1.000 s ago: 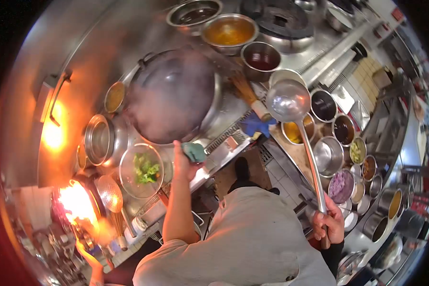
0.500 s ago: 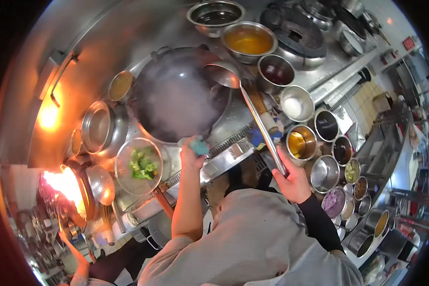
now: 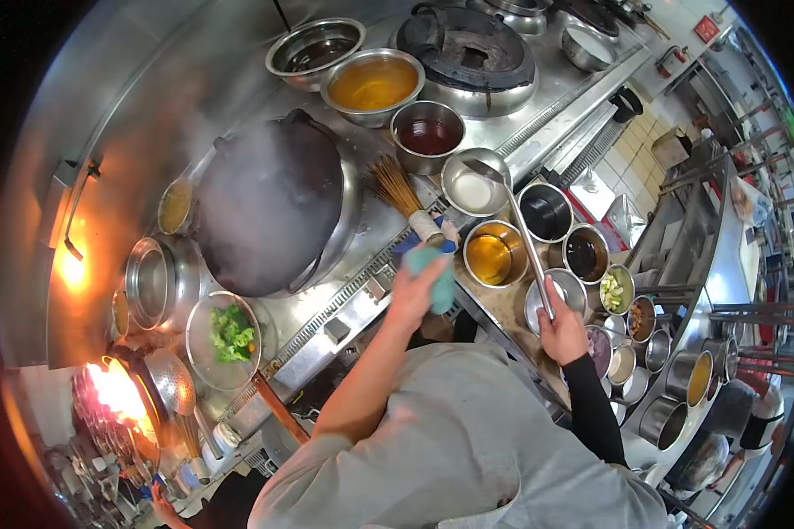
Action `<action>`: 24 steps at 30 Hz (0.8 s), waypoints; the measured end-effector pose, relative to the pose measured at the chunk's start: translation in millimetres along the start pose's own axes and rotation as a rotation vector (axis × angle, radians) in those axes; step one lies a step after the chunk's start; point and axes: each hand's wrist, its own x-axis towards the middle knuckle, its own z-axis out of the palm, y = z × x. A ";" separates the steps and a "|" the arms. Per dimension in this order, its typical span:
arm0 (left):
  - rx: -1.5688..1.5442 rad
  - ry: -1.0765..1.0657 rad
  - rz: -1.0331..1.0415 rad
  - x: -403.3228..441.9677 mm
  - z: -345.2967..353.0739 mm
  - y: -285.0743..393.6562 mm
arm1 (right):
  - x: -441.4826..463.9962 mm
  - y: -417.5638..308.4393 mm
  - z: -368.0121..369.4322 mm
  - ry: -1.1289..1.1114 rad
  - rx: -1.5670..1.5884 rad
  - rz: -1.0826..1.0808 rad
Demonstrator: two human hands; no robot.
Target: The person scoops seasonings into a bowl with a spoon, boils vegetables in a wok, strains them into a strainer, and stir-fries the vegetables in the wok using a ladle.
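My left hand is closed around a folded green cloth, just below the handle of a bamboo brush. In my right hand is the long handle of a metal ladle. The ladle's head is tipped into a steel bowl of white seasoning; whether it holds any cannot be seen. Left of the brush, a large dark wok sits steaming on the stove, apart from both hands.
Pots of amber liquid and dark sauce stand beside the ladle. A strainer with green leaves lies at the stove's front left. Flames rise beyond it, near another person's hand. Several ingredient tubs line the right side.
My left hand has left the wok's rim with the cloth and moved right. The ladle has swung from over the wok's right edge to the bowl of white seasoning. The view has shifted right.
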 end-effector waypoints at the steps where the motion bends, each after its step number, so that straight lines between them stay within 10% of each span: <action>1: 0.177 -0.071 0.069 28.2 12.4 -20.2 | 4.0 6.9 8.3 0.031 0.015 -0.034; 9: 0.861 0.000 0.150 132.5 79.4 -38.3 | 2.3 9.6 35.9 0.040 -0.002 -0.039; 24: 0.759 -0.017 0.138 116.5 68.6 -30.3 | -8.5 -11.2 15.0 -0.144 0.367 0.111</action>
